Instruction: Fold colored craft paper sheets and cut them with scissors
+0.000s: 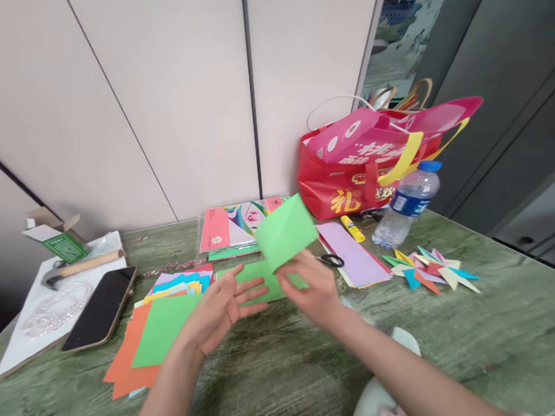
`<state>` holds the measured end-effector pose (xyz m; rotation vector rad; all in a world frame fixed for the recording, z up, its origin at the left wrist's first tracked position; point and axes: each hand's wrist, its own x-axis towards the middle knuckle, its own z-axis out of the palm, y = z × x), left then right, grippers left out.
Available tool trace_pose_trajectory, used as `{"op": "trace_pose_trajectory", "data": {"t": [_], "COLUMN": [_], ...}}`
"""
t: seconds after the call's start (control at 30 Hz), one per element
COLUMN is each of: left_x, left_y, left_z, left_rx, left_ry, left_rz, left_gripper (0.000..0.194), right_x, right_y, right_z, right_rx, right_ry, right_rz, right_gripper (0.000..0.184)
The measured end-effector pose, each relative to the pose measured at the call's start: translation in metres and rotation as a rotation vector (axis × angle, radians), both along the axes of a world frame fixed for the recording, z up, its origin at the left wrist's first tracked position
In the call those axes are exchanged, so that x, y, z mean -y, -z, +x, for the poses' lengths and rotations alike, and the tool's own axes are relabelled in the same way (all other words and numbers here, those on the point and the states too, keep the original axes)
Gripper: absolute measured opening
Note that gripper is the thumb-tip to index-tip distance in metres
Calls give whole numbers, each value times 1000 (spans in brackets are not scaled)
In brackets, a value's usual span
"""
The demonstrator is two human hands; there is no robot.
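My right hand [309,287] pinches a green square of paper [286,231] by its lower corner and holds it up above the table. A faint crease seems to run across that sheet. To its left, my left hand [229,296] is open with the fingers spread, touching no held sheet. Beneath both hands lies more green paper [251,274], partly hidden by them. Left of my left hand, a fanned stack of coloured paper [166,329] has a green sheet on top and orange sheets under it.
Right of my hands lie scissors [332,261], purple paper strips [355,256], a yellow glue stick [353,228] and folded paper pieces [436,269]. A bottle [406,204] and red bag [337,171] stand behind. A phone [101,308] and hammer [90,264] are left; paper packs [226,228] lie behind.
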<state>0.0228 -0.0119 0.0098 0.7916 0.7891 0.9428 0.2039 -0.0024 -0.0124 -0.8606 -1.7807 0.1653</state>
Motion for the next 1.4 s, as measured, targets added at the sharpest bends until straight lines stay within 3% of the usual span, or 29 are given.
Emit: {"op": "trace_pose_trajectory", "data": {"t": [0.1, 0.27, 0.37, 0.47, 0.6, 0.73, 0.9, 1.03, 1.2, 1.4], "left_x": [0, -2, -4, -4, -1, 3, 4, 0, -2, 2], "left_y": [3, 1, 0, 2, 5, 1, -5, 0, 2, -2], "left_z": [3, 2, -2, -2, 4, 11, 4, -5, -3, 1], "left_rx": [54, -72, -111, -154, -286, -429, -440, -528, -622, -680], "left_ry": [4, -254, -350, -398, -386, -321, -259, -330, -421, -467], "left_rz": [72, 103, 149, 189, 246, 280, 380, 475, 476, 517], "left_gripper": [51, 41, 45, 49, 50, 49, 45, 41, 36, 32], "right_x": [8, 10, 7, 2, -2, -2, -2, -2, -2, -2], "right_y": [3, 0, -3, -3, 0, 2, 1, 3, 5, 4], "right_z": [-13, -14, -10, -7, -8, -10, -10, -10, -11, -10], "right_rx": [249, 348, 108, -252, -590, -612, -651, -624, -590, -625], "right_ry": [-226, -302, -186, -60, -241, -306, -285, -324, -353, -232], "right_rz": [48, 62, -6, -206, -569, -781, -747, -734, -702, -646], "right_gripper": [13, 7, 5, 11, 36, 34, 21, 15, 18, 12]}}
